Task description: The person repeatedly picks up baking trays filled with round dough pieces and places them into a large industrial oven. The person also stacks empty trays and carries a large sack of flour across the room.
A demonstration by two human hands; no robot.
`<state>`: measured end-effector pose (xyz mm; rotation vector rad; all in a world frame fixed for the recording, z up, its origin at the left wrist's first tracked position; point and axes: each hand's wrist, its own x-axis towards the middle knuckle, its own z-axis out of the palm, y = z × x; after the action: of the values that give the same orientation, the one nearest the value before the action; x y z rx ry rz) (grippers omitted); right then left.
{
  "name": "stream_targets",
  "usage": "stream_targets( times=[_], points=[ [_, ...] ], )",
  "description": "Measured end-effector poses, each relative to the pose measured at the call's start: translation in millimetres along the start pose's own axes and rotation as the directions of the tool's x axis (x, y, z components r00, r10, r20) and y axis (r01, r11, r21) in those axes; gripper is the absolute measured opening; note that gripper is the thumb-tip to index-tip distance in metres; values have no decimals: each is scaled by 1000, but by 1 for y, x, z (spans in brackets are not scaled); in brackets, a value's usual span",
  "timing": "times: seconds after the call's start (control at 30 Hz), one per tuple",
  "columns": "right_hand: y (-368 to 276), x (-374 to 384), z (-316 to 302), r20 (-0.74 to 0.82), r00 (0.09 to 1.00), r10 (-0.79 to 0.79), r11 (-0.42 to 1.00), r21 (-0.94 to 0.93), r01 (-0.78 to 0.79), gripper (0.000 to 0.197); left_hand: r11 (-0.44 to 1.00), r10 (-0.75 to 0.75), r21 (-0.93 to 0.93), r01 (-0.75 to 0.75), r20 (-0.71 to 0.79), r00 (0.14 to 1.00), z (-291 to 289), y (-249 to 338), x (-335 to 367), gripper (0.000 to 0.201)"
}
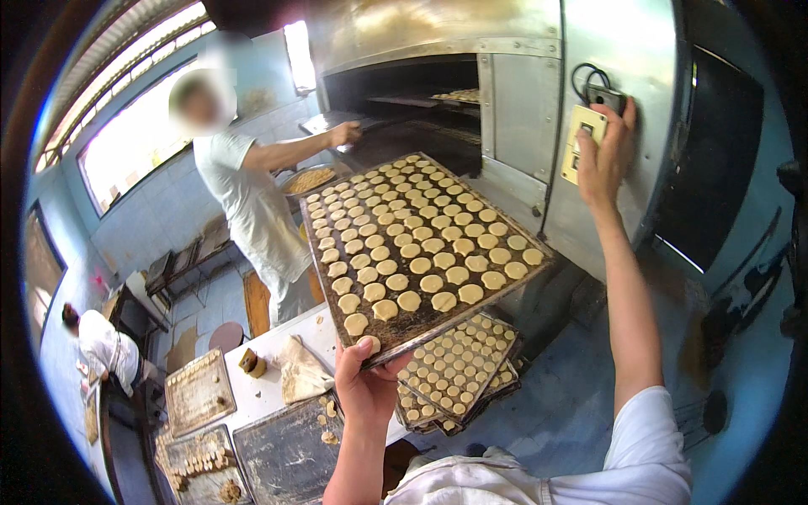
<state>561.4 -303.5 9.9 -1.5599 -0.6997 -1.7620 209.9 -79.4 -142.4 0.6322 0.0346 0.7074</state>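
My left hand (368, 379) grips the near corner of a large dark baking tray (391, 347), thumb on top and fingers underneath. Rows of pale round dough pieces (409, 302) cover the tray, which is held tilted in front of the oven (412, 118). My right hand (608, 160) reaches up to a cream switch box (587, 145) on the oven's metal side panel. Its thumb presses on the switch, and the other fingers curl round the box's right edge by a black plug (604, 99) with a looped cable.
Below the held tray, more loaded trays (459, 366) are stacked. A white table (252, 396) at the left bears trays (200, 391), a cloth (301, 370) and dough scraps. A co-worker (252, 185) stands by the oven mouth, arm stretched toward it. Another person (118, 353) bends at far left.
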Motion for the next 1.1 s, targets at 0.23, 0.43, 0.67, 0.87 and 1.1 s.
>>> stream_targets(
  times=[0.23,0.43,0.67,0.87,1.1],
  points=[
    [0,-1,-3,-9,1000,10,1000,-13,-10,46,1000,16,-11,-16,-38,999,11,-2,-5,41],
    [-1,3,0,-75,997,11,1000,7,-11,45,1000,13,-2,-13,-36,999,-5,-5,-1,43],
    [-10,6,1,-82,996,26,1000,19,-24,40,987,148,63,-147,-9,989,8,-17,-6,48],
    [-15,10,-14,-69,996,47,997,71,-42,39,972,171,160,-175,36,985,7,-21,4,56],
    [-31,10,-11,-94,995,30,994,109,-20,47,989,133,55,-136,58,989,14,-26,-7,35]
  ],
)
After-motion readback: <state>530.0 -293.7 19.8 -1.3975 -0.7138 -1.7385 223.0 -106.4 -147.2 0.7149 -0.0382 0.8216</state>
